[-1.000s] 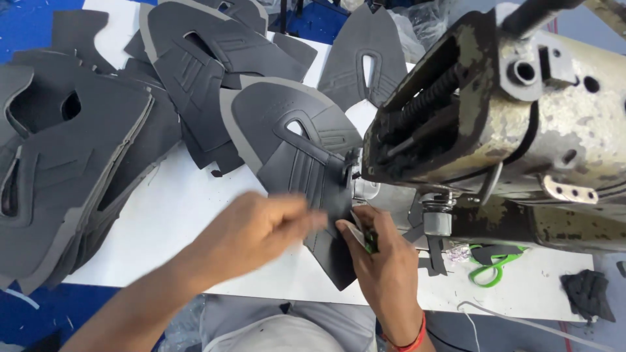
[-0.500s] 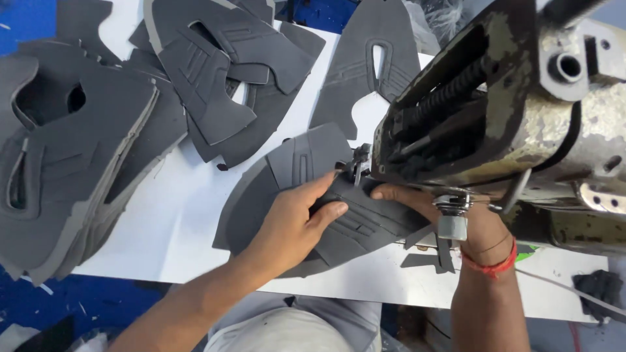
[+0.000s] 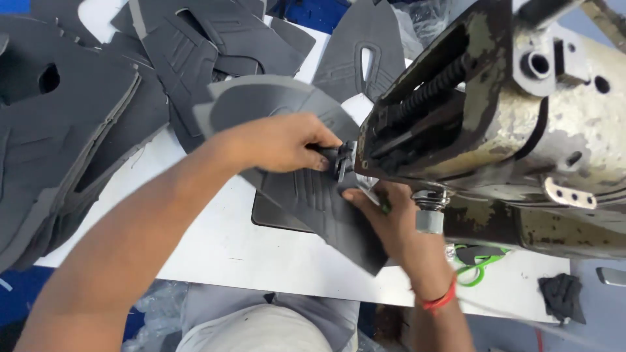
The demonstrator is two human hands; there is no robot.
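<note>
While the left hand [image 3: 280, 142] pinches a grey shoe piece [image 3: 313, 195] (ribbed), the right hand [image 3: 385, 215] grips its edge.

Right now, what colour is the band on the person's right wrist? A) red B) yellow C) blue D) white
A: the band around the right wrist, just below the right hand that presses on the dark grey piece, is red.

Both hands, left hand [image 3: 282, 142] and right hand [image 3: 385, 218], press a grey shoe upper [image 3: 313, 195] under the sewing machine [image 3: 508, 124].
</note>
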